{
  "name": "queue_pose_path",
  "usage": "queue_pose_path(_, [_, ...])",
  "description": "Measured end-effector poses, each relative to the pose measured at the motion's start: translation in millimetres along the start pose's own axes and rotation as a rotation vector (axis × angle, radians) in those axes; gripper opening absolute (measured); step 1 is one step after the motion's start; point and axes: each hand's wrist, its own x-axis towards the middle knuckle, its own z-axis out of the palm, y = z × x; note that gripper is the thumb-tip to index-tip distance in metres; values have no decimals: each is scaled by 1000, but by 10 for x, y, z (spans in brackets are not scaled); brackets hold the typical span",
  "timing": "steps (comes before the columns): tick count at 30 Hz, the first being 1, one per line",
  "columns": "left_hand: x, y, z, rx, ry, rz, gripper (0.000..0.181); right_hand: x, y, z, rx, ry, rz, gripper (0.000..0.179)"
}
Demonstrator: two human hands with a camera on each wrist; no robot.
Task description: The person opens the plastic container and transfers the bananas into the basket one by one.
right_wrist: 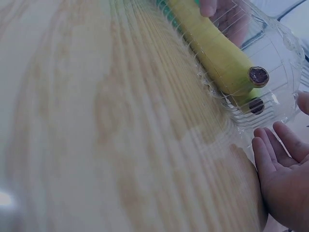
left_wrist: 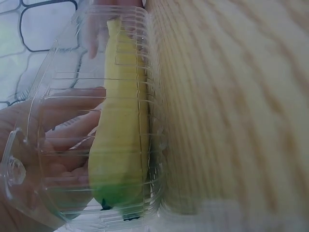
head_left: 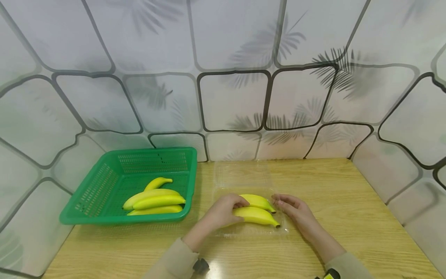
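Note:
Two yellow bananas, a near one and a far one, lie side by side in a clear plastic clamshell box. Their dark stem ends point right. My left hand reaches in over the box's left side and holds the near banana at its left end, thumb on it and fingers curled toward the far one. At the right end of the box, my right hand pinches the rim between thumb and fingers. Through the clear wall, the left wrist view shows a banana with a greenish end beside the left fingers.
A green plastic basket with several more bananas stands left of the box. The box's clear lid lies folded back toward the patterned wall. Wooden tabletop extends to the right.

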Motion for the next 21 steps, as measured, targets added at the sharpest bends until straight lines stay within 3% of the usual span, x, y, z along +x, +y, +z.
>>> queue_pose_path(21, [36, -18, 62, 242, 6, 28, 45, -12, -45, 9, 2, 6, 24, 53])
